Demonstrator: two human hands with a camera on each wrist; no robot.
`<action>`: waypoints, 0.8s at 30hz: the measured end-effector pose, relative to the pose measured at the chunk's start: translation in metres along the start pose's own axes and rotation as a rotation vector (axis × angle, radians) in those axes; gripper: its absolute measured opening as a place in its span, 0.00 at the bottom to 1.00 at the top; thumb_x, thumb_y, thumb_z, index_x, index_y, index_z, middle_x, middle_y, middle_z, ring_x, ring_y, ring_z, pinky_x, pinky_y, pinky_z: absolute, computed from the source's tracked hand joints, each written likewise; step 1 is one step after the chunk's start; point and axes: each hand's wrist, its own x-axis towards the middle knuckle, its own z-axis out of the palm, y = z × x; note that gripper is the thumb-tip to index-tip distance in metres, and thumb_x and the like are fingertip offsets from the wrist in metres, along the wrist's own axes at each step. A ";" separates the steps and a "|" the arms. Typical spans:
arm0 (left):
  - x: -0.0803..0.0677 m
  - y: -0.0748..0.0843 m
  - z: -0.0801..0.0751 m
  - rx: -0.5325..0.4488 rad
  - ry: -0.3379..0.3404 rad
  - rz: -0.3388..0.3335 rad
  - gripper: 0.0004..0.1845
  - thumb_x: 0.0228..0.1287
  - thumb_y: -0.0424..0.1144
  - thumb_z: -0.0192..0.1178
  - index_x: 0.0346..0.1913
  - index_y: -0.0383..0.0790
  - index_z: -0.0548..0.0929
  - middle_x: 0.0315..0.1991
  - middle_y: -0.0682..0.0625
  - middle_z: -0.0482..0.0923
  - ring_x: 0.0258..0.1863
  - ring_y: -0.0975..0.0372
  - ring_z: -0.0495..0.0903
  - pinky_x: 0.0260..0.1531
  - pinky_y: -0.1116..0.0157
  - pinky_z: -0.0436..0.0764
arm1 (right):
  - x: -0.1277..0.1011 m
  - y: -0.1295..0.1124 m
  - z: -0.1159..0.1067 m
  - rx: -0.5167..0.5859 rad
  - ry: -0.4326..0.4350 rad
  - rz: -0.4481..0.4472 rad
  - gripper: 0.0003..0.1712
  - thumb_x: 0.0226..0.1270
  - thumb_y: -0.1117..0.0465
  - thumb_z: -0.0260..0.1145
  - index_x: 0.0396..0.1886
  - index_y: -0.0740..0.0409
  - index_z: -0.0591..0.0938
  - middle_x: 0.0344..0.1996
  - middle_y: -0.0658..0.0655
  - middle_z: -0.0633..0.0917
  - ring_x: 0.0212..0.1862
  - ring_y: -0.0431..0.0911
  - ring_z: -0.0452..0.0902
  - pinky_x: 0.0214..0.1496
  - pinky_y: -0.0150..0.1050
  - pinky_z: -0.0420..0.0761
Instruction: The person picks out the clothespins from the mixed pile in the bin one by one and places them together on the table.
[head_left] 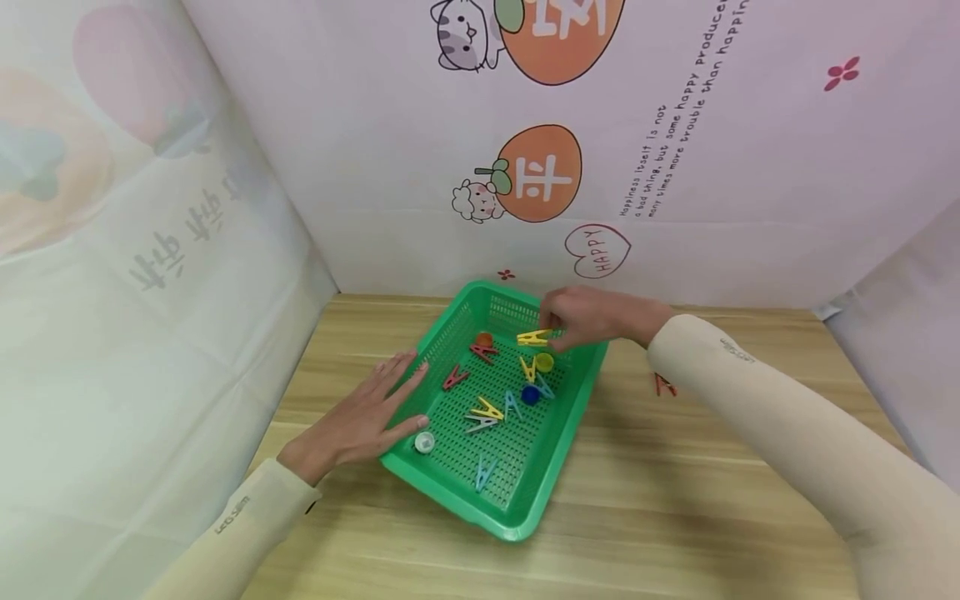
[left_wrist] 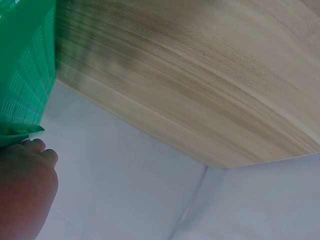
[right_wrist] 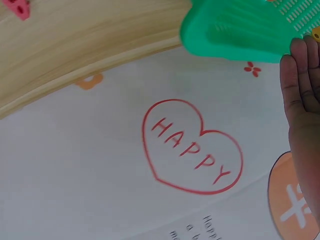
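Observation:
A green plastic basket [head_left: 517, 527] stands at an angle on the wooden table. Over its far right part my right hand [head_left: 588, 317] pinches a yellow clothespin [head_left: 533, 337]. My left hand [head_left: 363, 417] lies along the basket's left rim with fingers extended. In the basket are several clothespins: red ones [head_left: 454, 377], yellow ones [head_left: 489, 408], blue ones [head_left: 485, 472] and a grey one [head_left: 481, 423]. Bottle caps lie among them: an orange cap [head_left: 484, 340], a yellow cap [head_left: 544, 362], a dark blue cap [head_left: 530, 395] and a white cap [head_left: 424, 442].
A red clothespin [head_left: 664, 385] lies on the wooden table [head_left: 630, 492] right of the basket, beneath the right forearm. White printed sheeting [head_left: 405, 167] rises behind the table, and more sheeting [head_left: 172, 333] hangs at the left.

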 end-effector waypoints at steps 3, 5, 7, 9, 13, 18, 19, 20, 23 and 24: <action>0.000 0.000 0.000 0.006 0.001 -0.001 0.45 0.84 0.62 0.52 0.90 0.45 0.49 0.91 0.40 0.40 0.90 0.44 0.43 0.89 0.43 0.47 | -0.013 0.006 -0.003 -0.002 0.035 0.019 0.11 0.68 0.59 0.75 0.46 0.59 0.88 0.42 0.54 0.88 0.44 0.45 0.80 0.53 0.45 0.87; 0.000 0.001 0.000 0.017 0.001 0.002 0.45 0.84 0.62 0.51 0.90 0.45 0.49 0.91 0.40 0.40 0.90 0.44 0.43 0.89 0.43 0.48 | -0.022 0.010 -0.006 0.001 0.060 0.031 0.11 0.68 0.60 0.76 0.46 0.59 0.88 0.41 0.54 0.88 0.43 0.44 0.80 0.52 0.45 0.87; 0.000 0.001 -0.001 0.027 0.000 0.008 0.44 0.85 0.62 0.51 0.90 0.44 0.49 0.91 0.40 0.40 0.90 0.43 0.44 0.89 0.43 0.48 | -0.031 0.014 -0.007 0.009 0.085 0.029 0.10 0.67 0.61 0.76 0.44 0.60 0.88 0.40 0.56 0.89 0.41 0.45 0.80 0.50 0.45 0.87; 0.001 0.002 -0.001 0.039 -0.007 0.013 0.44 0.85 0.62 0.51 0.90 0.44 0.49 0.91 0.41 0.40 0.90 0.44 0.43 0.89 0.44 0.47 | -0.040 0.019 -0.007 0.016 0.101 0.046 0.09 0.66 0.62 0.76 0.43 0.60 0.89 0.39 0.56 0.89 0.40 0.44 0.80 0.48 0.44 0.87; 0.001 0.003 -0.001 0.066 -0.023 0.020 0.44 0.85 0.62 0.50 0.90 0.43 0.49 0.92 0.43 0.37 0.91 0.45 0.42 0.89 0.44 0.46 | -0.057 0.031 -0.006 0.038 0.124 0.092 0.07 0.66 0.61 0.76 0.41 0.59 0.89 0.36 0.53 0.88 0.39 0.44 0.79 0.46 0.43 0.85; 0.001 0.005 -0.002 0.099 -0.025 0.028 0.44 0.85 0.62 0.49 0.90 0.42 0.49 0.92 0.44 0.37 0.91 0.46 0.42 0.89 0.44 0.46 | -0.078 0.049 -0.003 0.054 0.137 0.166 0.05 0.66 0.60 0.76 0.40 0.55 0.89 0.35 0.49 0.86 0.39 0.44 0.78 0.45 0.41 0.83; 0.001 0.005 -0.002 0.103 -0.026 0.029 0.44 0.85 0.62 0.49 0.90 0.42 0.49 0.92 0.44 0.37 0.91 0.46 0.42 0.89 0.44 0.46 | -0.082 0.052 -0.002 0.055 0.140 0.174 0.05 0.66 0.60 0.76 0.39 0.55 0.89 0.34 0.49 0.86 0.39 0.44 0.78 0.45 0.41 0.83; 0.001 0.005 -0.002 0.105 -0.025 0.030 0.44 0.85 0.62 0.50 0.90 0.42 0.50 0.92 0.44 0.37 0.91 0.46 0.42 0.89 0.44 0.46 | -0.086 0.054 -0.001 0.056 0.142 0.181 0.06 0.66 0.60 0.76 0.39 0.55 0.89 0.34 0.49 0.86 0.39 0.43 0.78 0.44 0.41 0.83; 0.001 0.005 -0.002 0.108 -0.024 0.031 0.44 0.85 0.62 0.50 0.90 0.43 0.50 0.92 0.44 0.37 0.91 0.46 0.42 0.89 0.44 0.46 | -0.098 0.061 0.002 0.060 0.148 0.201 0.06 0.66 0.59 0.77 0.39 0.55 0.89 0.34 0.49 0.87 0.39 0.43 0.78 0.44 0.41 0.83; 0.001 0.005 -0.002 0.105 -0.026 0.030 0.44 0.85 0.62 0.50 0.90 0.43 0.50 0.92 0.44 0.37 0.91 0.46 0.42 0.89 0.44 0.46 | -0.102 0.063 0.002 0.062 0.147 0.212 0.06 0.67 0.58 0.77 0.39 0.55 0.89 0.34 0.48 0.87 0.39 0.43 0.78 0.44 0.41 0.83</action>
